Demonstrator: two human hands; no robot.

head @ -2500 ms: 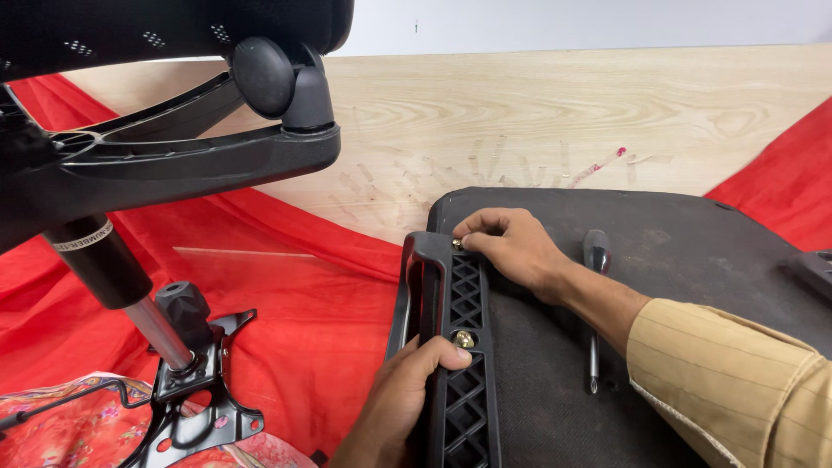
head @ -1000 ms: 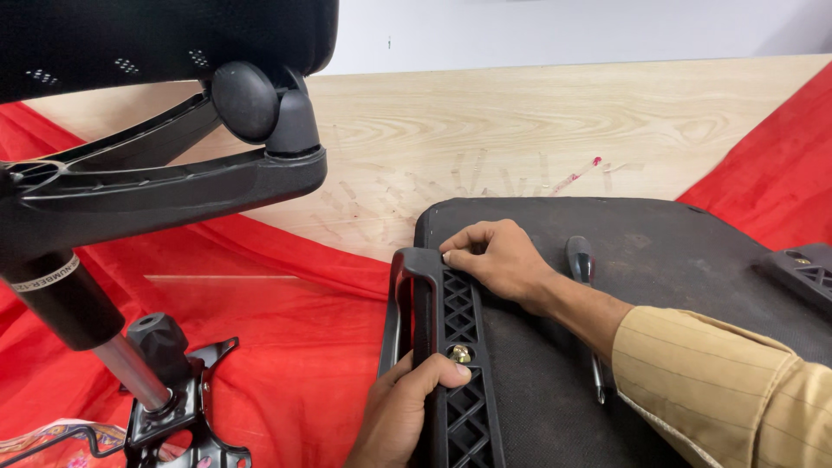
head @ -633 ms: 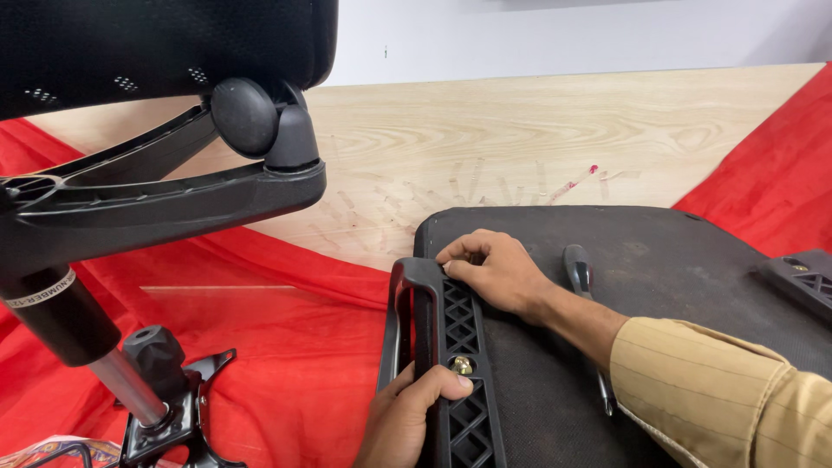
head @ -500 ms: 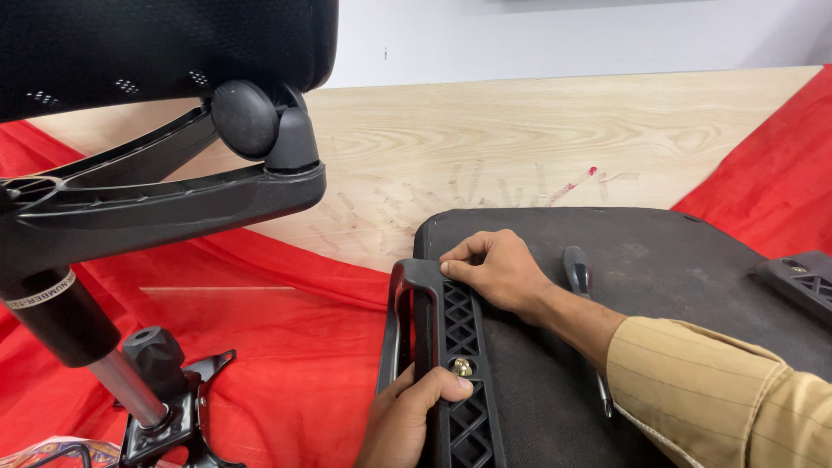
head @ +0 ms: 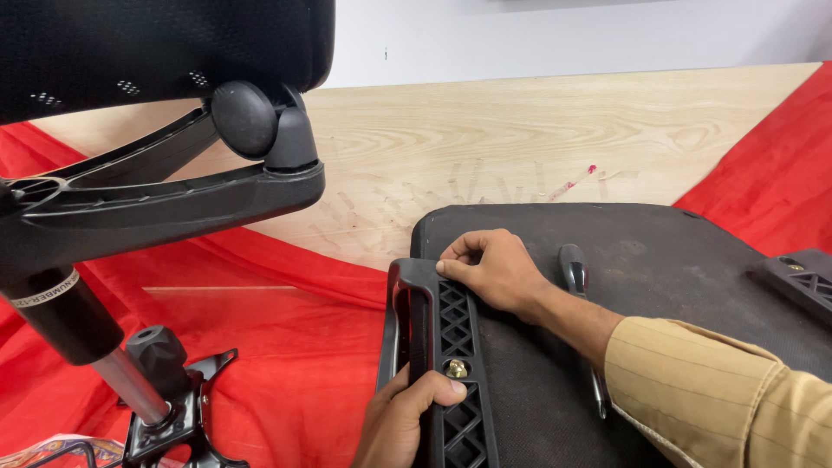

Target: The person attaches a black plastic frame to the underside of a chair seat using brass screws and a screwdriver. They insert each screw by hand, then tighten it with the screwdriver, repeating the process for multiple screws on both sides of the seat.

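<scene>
Armrest [head: 438, 347], black plastic w/ a lattice-ribbed base, lies along the left edge of the dark seat underside [head: 659, 260]. Its long axis runs near-to-far from the person, far end rounded and pointing toward the bare wooden desk [head: 520, 130], near end running off the bottom of the frame. A brass-coloured bolt [head: 456, 369] sits in the lattice approx. midway along the visible stretch.

Left hand [head: 400, 420] grips the armrest from the outer side, fingers [head: 433, 392] curled and pressed together over the top, thumb tip just beside the bolt. Right hand [head: 494, 270] rests on the far end, fingers bent and pinched at the corner of the lattice; whether they hold a small part there can't be told, the tips being tucked under. Tan striped sleeve [head: 719, 399] crosses the seat underside from the right.

A screwdriver [head: 579, 303] w/ black handle lies on the seat underside just right of the right wrist, handle pointing away, shaft partly hidden by the forearm. A second armrest [head: 802, 282] lies near the right edge of the seat, well apart.

Left of the armrest, red cloth [head: 286, 347] covers the desk, open as far as the chair mechanism [head: 165, 407] and gas cylinder [head: 78, 338] at lower left. The chair-back arm [head: 173, 199] and mesh backrest [head: 156, 43] overhang the upper left. Beyond the seat's far edge, wood lies bare to the wall.
</scene>
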